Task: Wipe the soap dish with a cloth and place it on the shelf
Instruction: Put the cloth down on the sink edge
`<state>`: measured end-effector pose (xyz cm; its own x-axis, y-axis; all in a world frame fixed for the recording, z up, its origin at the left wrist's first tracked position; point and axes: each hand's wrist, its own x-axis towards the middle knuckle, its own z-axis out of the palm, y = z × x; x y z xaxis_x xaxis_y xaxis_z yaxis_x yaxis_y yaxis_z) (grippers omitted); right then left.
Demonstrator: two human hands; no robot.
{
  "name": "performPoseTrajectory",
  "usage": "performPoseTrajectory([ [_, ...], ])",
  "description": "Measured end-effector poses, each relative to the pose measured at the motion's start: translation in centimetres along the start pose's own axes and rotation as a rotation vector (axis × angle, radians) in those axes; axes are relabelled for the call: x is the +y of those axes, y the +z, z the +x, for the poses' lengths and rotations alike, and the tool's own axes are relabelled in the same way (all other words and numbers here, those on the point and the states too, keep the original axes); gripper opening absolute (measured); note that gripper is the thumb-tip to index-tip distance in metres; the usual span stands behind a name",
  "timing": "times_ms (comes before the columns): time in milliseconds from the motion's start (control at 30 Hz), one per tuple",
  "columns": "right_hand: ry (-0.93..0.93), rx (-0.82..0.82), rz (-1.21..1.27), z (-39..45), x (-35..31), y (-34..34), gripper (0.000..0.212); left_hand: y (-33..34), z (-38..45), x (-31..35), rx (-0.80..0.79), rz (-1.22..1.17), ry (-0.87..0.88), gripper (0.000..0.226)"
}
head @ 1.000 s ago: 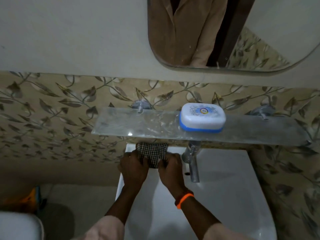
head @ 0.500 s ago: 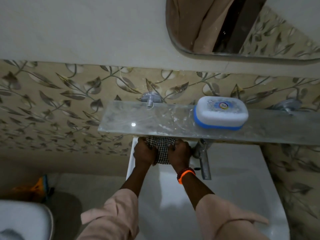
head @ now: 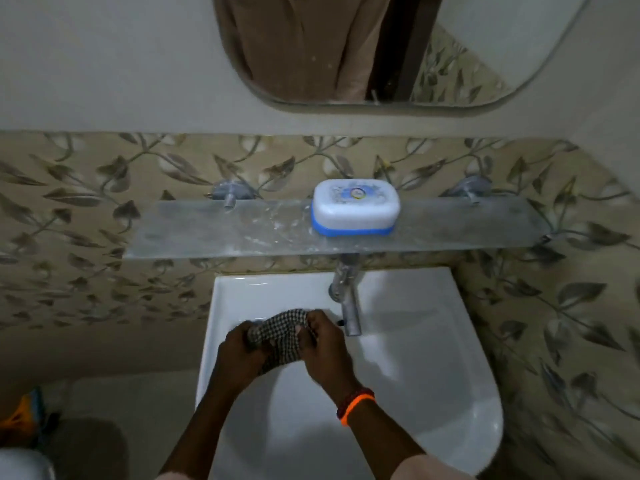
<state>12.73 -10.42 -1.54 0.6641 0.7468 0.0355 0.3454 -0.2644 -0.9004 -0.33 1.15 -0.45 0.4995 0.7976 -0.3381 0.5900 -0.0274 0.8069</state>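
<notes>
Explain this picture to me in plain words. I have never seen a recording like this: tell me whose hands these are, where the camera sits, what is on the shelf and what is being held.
No machine here: a person wears one wide-angle camera on the head, looking forward and down. The left hand and right hand both grip a checked cloth over a white sink, beside the metal tap. Above, a glass shelf on the leaf-patterned wall carries a white and blue soap dish, lid shut. At the top, a mirror reflects the person's clothing.
</notes>
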Motion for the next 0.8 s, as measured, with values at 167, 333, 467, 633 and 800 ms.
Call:
performPoseTrajectory([
  [167,0.045,-0.043,-0.005,-4.2,2.6,-5.2,0.012,4.1,-3.4,-0.1,-0.134,0.001,-0.024,0.009],
  [333,0.171,-0.052,0.038,-5.8,5.3,-11.5,0.004,8.5,-5.6,0.6,-0.244,-0.159,-0.094,0.016],
  [467,0.223,0.018,0.001,-5.2,7.9,-15.7,0.010,12.7,-6.6,3.4,-0.328,-0.263,-0.096,0.029],
  [633,0.263,0.209,-0.114,-1.4,10.2,-19.9,0.009,18.3,-5.1,8.5,-0.221,-0.346,-0.060,0.032],
  [800,0.310,0.267,-0.140,3.6,10.1,-23.7,0.011,21.4,-3.3,12.3,-0.321,-0.284,0.021,0.039],
])
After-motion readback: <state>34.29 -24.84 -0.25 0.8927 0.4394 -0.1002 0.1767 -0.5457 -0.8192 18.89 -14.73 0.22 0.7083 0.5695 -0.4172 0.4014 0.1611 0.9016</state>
